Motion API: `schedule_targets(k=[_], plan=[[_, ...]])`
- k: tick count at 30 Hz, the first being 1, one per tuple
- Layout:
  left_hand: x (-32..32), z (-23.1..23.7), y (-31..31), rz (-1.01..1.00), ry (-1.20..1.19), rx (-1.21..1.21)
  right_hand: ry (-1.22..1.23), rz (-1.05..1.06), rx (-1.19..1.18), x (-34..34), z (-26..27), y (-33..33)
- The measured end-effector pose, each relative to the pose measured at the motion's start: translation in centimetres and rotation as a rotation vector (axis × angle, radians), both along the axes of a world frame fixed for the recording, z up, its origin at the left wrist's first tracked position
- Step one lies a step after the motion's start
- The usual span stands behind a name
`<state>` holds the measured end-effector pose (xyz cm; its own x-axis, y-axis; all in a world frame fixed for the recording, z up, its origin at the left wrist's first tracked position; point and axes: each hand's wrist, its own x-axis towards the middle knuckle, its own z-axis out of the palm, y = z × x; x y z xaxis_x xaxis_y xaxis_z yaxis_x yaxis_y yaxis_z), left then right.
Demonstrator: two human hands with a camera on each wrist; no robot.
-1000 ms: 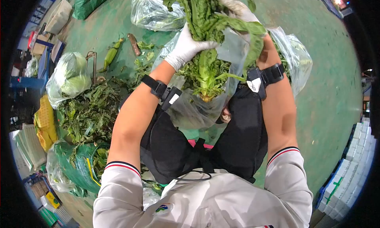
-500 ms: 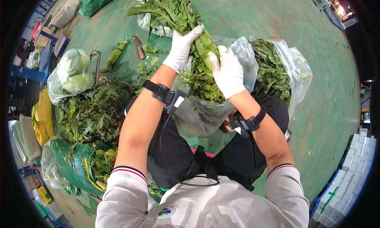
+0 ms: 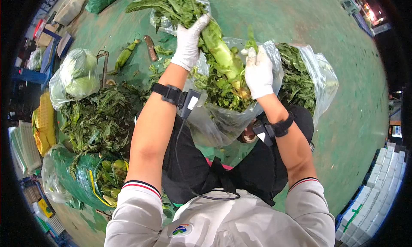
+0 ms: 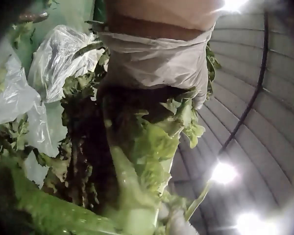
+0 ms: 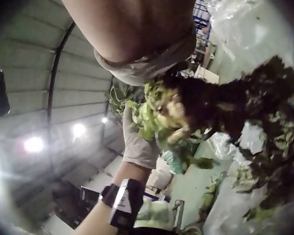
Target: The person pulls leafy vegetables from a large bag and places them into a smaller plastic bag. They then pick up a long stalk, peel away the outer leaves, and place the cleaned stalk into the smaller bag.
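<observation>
Right hand (image 3: 259,73) now off the leafy green (image 3: 216,45), pinching a loose leaf (image 3: 251,39), left hand (image 3: 188,44) gripping the leafy green's upper stem, base tilted down over clear bag (image 3: 216,129), lower stem pale, base browned.

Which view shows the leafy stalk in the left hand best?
The head view: the leafy stalk shows there with its leaves and pale stem together, gripped by the left hand. The left wrist view shows only a close-up part; the right wrist view shows mostly its lower end, foreshortened and blurred.
</observation>
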<state>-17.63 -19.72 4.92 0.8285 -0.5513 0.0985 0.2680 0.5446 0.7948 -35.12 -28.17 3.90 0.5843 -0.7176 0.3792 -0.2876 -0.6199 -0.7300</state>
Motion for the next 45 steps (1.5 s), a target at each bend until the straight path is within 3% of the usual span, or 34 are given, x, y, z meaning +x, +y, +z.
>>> schedule_targets(k=[2,3,6,8,10,11,12,14,16,18,19,22,23,26,30,35,39,43,45], plan=[[1.1,0.8,0.9,-0.027,0.007,-0.043,0.008,0.050,-0.081,-1.2,-0.6,-0.2],[1.8,0.7,1.2,-0.014,-0.002,-0.032,0.134,0.066,0.037,-1.7,-0.7,-0.2],[3.2,-0.1,2.2,0.001,0.068,0.027,0.494,0.145,-0.058,-3.6,1.0,-0.6],[3.3,-0.3,2.6,0.051,0.040,0.047,0.595,0.375,-0.099,-5.2,-0.6,-3.0],[3.5,-0.4,2.9,0.085,0.015,0.057,0.699,0.288,-0.084,-6.1,-0.7,-3.4],[3.6,-0.5,2.9,0.093,0.006,0.056,0.853,0.161,-0.327,-5.7,-0.1,-3.3],[3.7,-0.6,2.8,0.101,-0.003,0.054,0.639,0.133,-0.415,-5.5,0.9,-3.2],[3.3,-0.5,2.5,0.142,-0.018,0.065,-0.037,0.292,-0.305,-4.5,2.8,-1.9],[3.1,-1.2,2.0,0.212,-0.012,0.125,0.053,0.379,-0.497,-2.6,5.2,2.2],[3.6,-2.7,0.9,0.309,0.003,0.231,0.384,0.205,-0.717,-0.4,3.6,5.1],[2.6,-1.9,1.0,0.268,-0.071,0.172,0.436,0.160,-0.830,0.1,2.4,4.8],[1.4,-0.9,1.2,0.217,-0.049,0.156,0.611,0.094,-0.747,1.0,1.8,3.5],[2.4,-1.9,1.0,0.270,-0.060,0.370,0.556,0.069,-0.821,0.9,1.9,3.4],[1.6,-0.5,2.2,0.119,0.008,0.145,0.481,0.121,-0.787,0.5,2.3,3.4],[1.5,0.2,2.9,-0.090,0.003,-0.013,0.385,0.186,-0.515,0.1,3.1,3.4],[-0.2,2.1,3.3,0.053,0.099,0.118,0.272,0.244,-0.315,-0.1,3.3,3.0],[1.0,0.7,2.5,0.172,0.105,0.078,0.119,0.276,-0.167,0.3,1.7,3.3],[1.0,1.1,2.9,-0.041,0.199,-0.039,0.044,0.286,-0.092,0.4,1.8,3.8],[1.2,0.8,2.8,-0.039,0.239,-0.011,0.046,0.298,-0.060,0.3,2.2,3.9]])
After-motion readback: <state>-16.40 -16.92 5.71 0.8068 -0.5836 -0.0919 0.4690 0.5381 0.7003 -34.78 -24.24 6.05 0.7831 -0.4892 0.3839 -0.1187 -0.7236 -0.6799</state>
